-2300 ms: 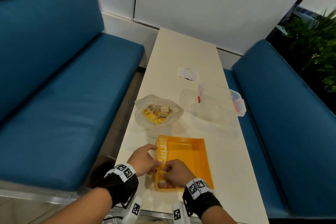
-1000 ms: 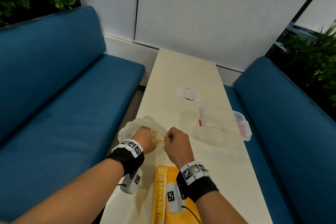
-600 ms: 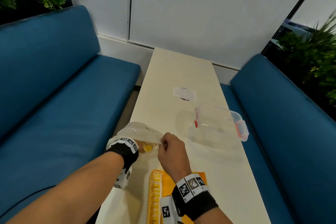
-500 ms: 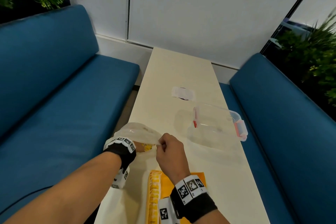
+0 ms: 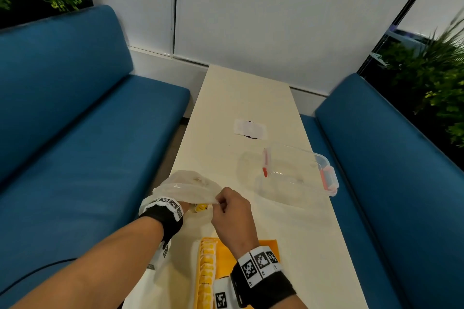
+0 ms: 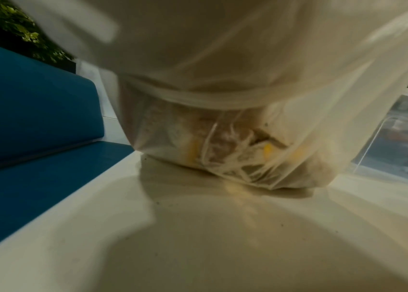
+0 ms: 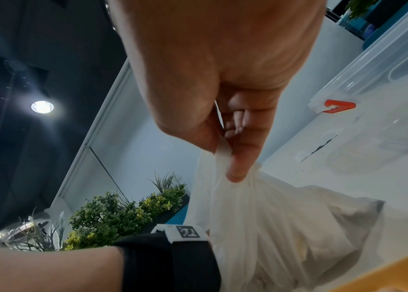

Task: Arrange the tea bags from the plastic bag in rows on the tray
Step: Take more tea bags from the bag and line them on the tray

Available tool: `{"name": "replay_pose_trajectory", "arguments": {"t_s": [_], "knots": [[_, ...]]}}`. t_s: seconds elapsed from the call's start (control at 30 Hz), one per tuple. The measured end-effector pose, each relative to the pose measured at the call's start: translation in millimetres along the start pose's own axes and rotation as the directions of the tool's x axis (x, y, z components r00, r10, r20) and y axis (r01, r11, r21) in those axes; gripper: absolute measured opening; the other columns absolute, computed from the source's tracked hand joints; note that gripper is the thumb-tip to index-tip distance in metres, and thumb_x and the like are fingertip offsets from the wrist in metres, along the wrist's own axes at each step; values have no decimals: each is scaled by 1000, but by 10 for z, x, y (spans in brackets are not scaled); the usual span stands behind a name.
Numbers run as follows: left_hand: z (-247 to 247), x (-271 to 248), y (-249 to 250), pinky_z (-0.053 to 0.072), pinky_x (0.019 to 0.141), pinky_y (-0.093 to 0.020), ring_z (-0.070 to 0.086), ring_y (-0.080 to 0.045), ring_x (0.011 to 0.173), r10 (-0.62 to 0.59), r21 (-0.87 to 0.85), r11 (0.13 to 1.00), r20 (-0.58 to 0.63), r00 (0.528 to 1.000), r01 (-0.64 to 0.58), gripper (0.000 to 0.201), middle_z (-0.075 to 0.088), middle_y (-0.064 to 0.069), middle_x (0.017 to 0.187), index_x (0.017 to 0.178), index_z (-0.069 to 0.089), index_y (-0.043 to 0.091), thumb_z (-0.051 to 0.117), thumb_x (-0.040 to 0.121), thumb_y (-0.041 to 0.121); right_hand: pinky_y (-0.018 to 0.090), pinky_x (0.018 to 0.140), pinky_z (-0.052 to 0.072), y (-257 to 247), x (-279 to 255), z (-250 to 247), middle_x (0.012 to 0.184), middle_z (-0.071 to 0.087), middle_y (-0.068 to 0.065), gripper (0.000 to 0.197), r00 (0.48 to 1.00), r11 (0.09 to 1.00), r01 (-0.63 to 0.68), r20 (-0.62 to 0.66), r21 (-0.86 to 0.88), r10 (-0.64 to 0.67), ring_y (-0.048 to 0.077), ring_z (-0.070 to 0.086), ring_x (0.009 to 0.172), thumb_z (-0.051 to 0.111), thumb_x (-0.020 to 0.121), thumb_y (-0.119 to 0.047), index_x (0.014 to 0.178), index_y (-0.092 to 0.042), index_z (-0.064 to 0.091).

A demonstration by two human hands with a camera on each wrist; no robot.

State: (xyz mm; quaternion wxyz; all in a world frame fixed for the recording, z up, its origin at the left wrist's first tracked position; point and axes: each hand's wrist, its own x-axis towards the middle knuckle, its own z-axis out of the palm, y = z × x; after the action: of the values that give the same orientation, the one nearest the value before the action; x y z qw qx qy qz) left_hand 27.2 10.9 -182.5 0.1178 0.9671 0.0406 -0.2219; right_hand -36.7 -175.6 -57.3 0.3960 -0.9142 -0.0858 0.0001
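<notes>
Nearest, the tray [image 5: 272, 246] carried one row of tea bags [image 5: 207, 271] along its left wall, unchanged. Both hands, which 2.3 s earlier had worked at that row, had moved forward to the bag [image 5: 187, 184] just beyond the tray. The right hand [image 5: 232, 211] pinched the bag's rim between thumb and fingers [image 7: 241, 158], holding the mouth open. The left hand was now buried inside to the wrist; its grip could not be told. Loose tea bags [image 6: 235, 156] lay in the bag's bottom. Probably another bag was being fetched. Beyond stood a clear box [image 5: 298, 173].
</notes>
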Motion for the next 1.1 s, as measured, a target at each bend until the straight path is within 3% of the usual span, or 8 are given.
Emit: {"name": "replay_pose_trajectory", "arguments": {"t_s": [0.13,0.33,0.47,0.57,0.63,0.7,0.9,1.1], "knots": [[-41,-42,2,18,125,-41,16,-24,154,46,67,997,-58,997,-42,83,3,4,169,160,1,38,53,96,38,31,64,53,42,36,-17,75,61,-5,13,999,999,-33,-16,31,34,14,61,72,54,88,-14,78,-23,55],[-258,-41,200,33,118,-39,35,-21,145,111,148,985,-128,985,-92,74,27,6,162,157,16,36,58,97,37,42,64,59,119,161,-128,71,66,-2,14,989,987,-128,-66,96,135,20,67,67,57,87,-19,74,-26,55],[-451,-127,336,49,99,-30,60,-16,116,125,233,969,-157,980,-86,43,58,4,130,139,49,22,56,96,22,42,64,60,122,257,-229,70,66,-2,16,983,983,-155,-85,99,164,20,69,65,57,87,-14,73,-23,56],[-585,-238,423,44,85,-18,62,-19,108,156,222,968,-182,971,-114,20,61,-1,106,116,60,13,45,104,17,39,60,60,111,305,-268,69,67,1,15,978,978,-183,-85,104,192,18,69,60,55,88,-12,75,-19,57],[-619,-301,470,39,72,-9,58,-15,93,178,123,981,-234,956,-153,14,53,4,87,99,56,16,43,105,15,34,56,59,101,325,-300,69,68,4,14,974,972,-200,-80,121,211,16,69,54,54,90,-9,77,-13,58],[-674,-426,513,48,75,-18,59,-11,83,194,43,981,-280,940,-190,8,57,9,89,106,57,22,51,101,18,29,53,57,114,343,-321,69,68,6,13,971,967,-216,-75,137,227,16,68,51,53,90,-7,79,-10,58],[-737,-698,448,50,93,-23,62,-11,108,262,-241,910,-293,919,-337,48,64,9,128,140,56,29,55,97,7,32,51,59,227,363,-372,73,68,12,10,957,950,-271,-60,157,284,18,67,46,54,89,-3,80,0,57],[-678,-914,247,55,94,-32,67,-5,102,183,-612,709,-318,930,-350,31,72,18,111,117,72,36,72,89,24,42,58,61,300,369,-406,76,69,12,8,955,947,-285,-38,150,294,20,69,48,55,88,-3,82,-1,59]]}}
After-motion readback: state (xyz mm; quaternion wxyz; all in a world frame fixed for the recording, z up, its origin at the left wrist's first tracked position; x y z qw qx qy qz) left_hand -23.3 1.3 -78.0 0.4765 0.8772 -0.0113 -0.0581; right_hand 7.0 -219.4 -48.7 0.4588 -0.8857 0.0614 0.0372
